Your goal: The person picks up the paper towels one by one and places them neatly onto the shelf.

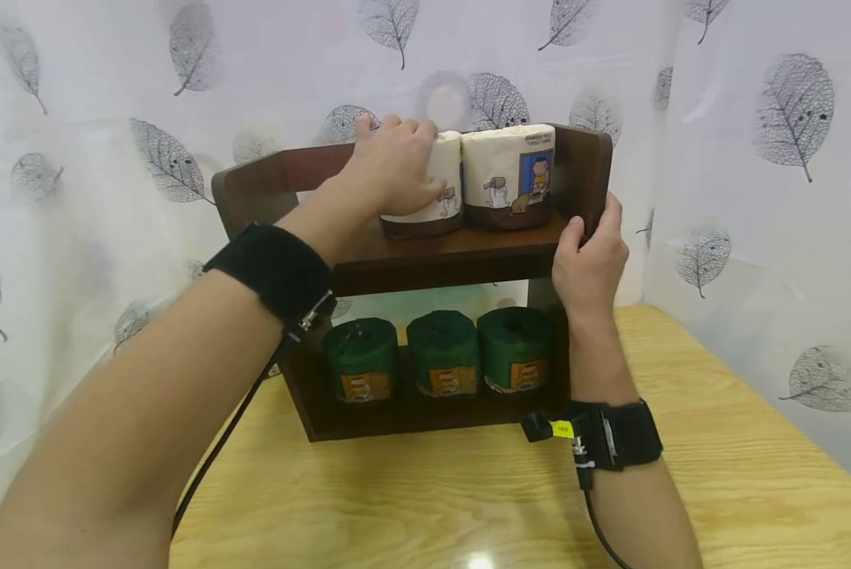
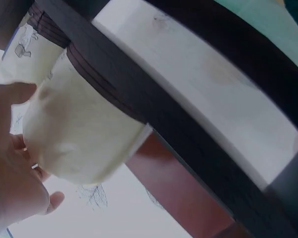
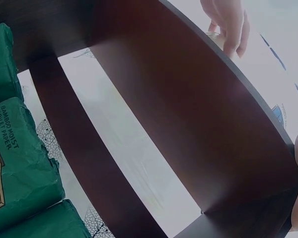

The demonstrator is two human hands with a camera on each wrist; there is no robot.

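A dark brown two-tier wooden shelf (image 1: pixel 432 257) is seen in the head view. Two cream-wrapped toilet paper rolls (image 1: pixel 508 178) with cartoon prints stand side by side on its upper board. My left hand (image 1: pixel 397 166) grips the left cream roll (image 2: pixel 84 124), thumb at the front and fingers over the top and far side. At the shelf's right end, my right hand (image 1: pixel 592 261) holds the side panel, its thumb on the front edge. Three green-wrapped toilet paper rolls (image 1: pixel 442 356) sit in a row on the lower board; the right wrist view shows lettering on one green wrapper (image 3: pixel 25 148).
The shelf stands on a light wood-grain table (image 1: pixel 397 490). Behind and beside it hangs a white curtain (image 1: pixel 738 158) printed with grey leaves. Each wrist wears a black strap (image 1: pixel 272 273) with a camera and cable. Openings show at the shelf's back.
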